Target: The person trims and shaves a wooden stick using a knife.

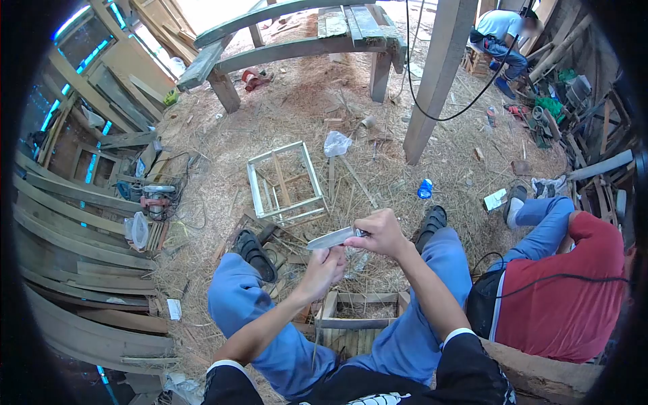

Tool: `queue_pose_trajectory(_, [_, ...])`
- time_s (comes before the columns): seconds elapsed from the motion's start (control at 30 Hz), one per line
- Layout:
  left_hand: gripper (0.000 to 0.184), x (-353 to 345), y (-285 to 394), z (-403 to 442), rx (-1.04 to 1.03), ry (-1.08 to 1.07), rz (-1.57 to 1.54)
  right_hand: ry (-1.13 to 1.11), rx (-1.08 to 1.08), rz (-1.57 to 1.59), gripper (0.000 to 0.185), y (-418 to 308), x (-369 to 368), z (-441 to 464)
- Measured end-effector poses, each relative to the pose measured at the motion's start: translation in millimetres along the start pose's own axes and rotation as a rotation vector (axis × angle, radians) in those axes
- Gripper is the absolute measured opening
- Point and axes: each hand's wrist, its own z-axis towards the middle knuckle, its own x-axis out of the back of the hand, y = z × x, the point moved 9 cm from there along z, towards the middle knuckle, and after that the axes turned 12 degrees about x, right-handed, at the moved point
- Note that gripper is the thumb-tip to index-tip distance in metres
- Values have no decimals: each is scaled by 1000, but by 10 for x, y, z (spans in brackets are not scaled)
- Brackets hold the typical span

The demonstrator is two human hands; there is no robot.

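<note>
Seated person at work, viewed from the head. The right hand (pixel 383 233) is closed around the handle of a knife (pixel 331 238), whose broad blade points toward the person's left and lies level, in front of the body and above the gap between the knees. The left hand (pixel 322 271) is drawn into a narrow grip just below the blade, its thumb side uppermost; whether its fingers touch the metal cannot be told. A thin strip (pixel 315 344) runs downward beneath the left hand; its upper end is hidden, so whether that hand holds it cannot be told.

Between the legs stands a low wooden frame (pixel 358 324). Beyond the feet, which wear dark sandals (pixel 256 256), an open pale frame (pixel 281 179) rests on the straw-strewn floor (pixel 223 145), with a clear plastic bag (pixel 337 144) near its far corner and a blue packet (pixel 424 189) well to its right.

At left, a power tool (pixel 156 202) lies near stacked boards (pixel 101 280). At the far side, a wooden surface (pixel 297 48) carries loose planks (pixel 364 27). A co-worker in a red top (pixel 560 297) sits close by on the right; another person (pixel 503 27) bends forward, farther away.
</note>
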Motion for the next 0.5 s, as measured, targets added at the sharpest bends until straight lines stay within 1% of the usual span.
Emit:
queue_pose_trajectory(0.13, [16, -6, 66, -54, -10, 56, 70, -6, 6, -24, 53, 61, 14, -20])
queue_pose_trajectory(0.23, [17, 9, 86, -53, -20, 57, 89, 28, 5, -57, 53, 118, 29, -52])
queue_pose_trajectory(0.33, [18, -46, 166, -183, 3, 18, -56, 86, -165, -235, 51, 430, 256, -170])
queue_pose_trajectory(0.37, [18, -27, 160, -181, 11, 5, -63, 111, -250, -223, 49, 544, 374, -218])
queue_pose_trajectory(0.47, [19, 70, 115, -155, 23, -11, -77, 36, -301, -289, 48, 547, 317, -207])
queue_pose_trajectory(0.5, [18, 91, 83, -154, 26, -7, -70, 59, -346, -219, 48, 556, 201, -274])
